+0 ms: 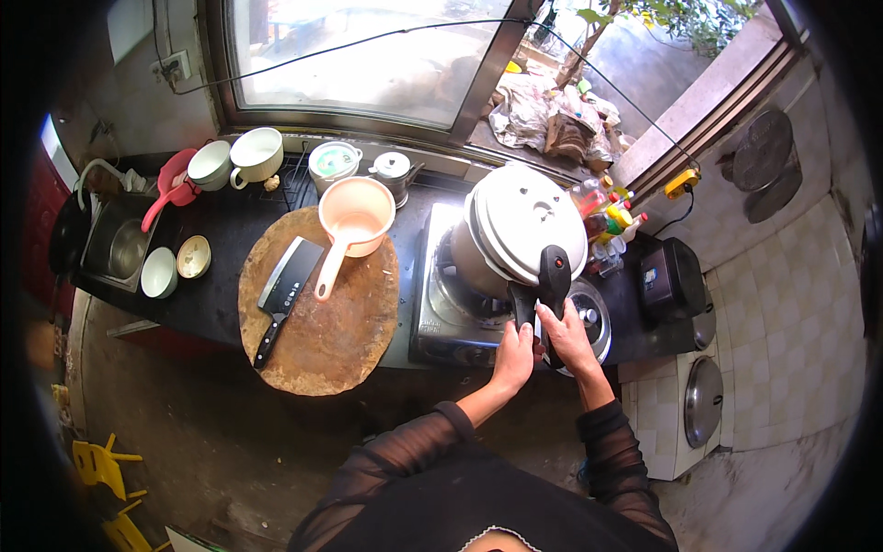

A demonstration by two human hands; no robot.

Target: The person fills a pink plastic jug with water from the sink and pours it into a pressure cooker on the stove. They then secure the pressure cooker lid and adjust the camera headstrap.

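Note:
A pressure cooker [474, 255] stands on the left side of a steel gas stove [436, 324]. Its pale metal lid [528, 210] lies over the pot. The black lid handle [554, 265], with a red dot, is turned a little to the right of the black pot handle [522, 301]. My left hand [512, 359] grips the pot handle from the near side. Around the lid handle is my right hand [570, 338], its thumb pointing up along it. The two hands are close together, and their inner fingers are partly hidden. A round metal lid [599, 324] lies right of the cooker.
Left of the stove, a round wooden chopping board [331, 331] bears a cleaver [290, 279] and a peach plastic ladle [357, 210]. Several bottles [607, 221] crowd behind the cooker's right side. Bowls [159, 272] and a sink [121, 241] are farther left.

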